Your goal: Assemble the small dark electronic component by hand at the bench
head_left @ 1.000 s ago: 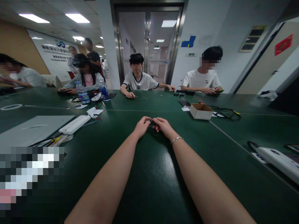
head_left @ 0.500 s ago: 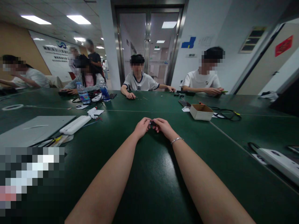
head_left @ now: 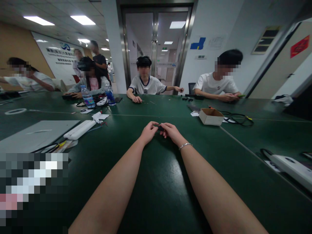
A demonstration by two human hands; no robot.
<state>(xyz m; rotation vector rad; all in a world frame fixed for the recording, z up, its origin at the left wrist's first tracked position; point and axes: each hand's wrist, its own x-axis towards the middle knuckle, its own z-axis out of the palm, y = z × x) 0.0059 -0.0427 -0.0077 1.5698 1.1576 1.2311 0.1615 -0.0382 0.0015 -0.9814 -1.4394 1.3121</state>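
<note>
My left hand (head_left: 148, 132) and my right hand (head_left: 171, 132) meet over the dark green table (head_left: 156, 182), both forearms stretched forward. Between their fingertips sits a small dark object (head_left: 160, 128), pinched from both sides; it is too small to name. The fingers of both hands are curled in. A thin silver bracelet (head_left: 184, 146) circles my right wrist.
A small open cardboard box (head_left: 210, 116) and black cables (head_left: 237, 119) lie ahead right. A white power strip (head_left: 79, 129) and a grey laptop (head_left: 36, 134) lie left; another white strip (head_left: 291, 169) sits right. Water bottles (head_left: 87, 97) stand far left. Several people sit along the far edge.
My hands have stayed together on the small dark object. The view has shifted slightly; the seated people across the table moved a little.
</note>
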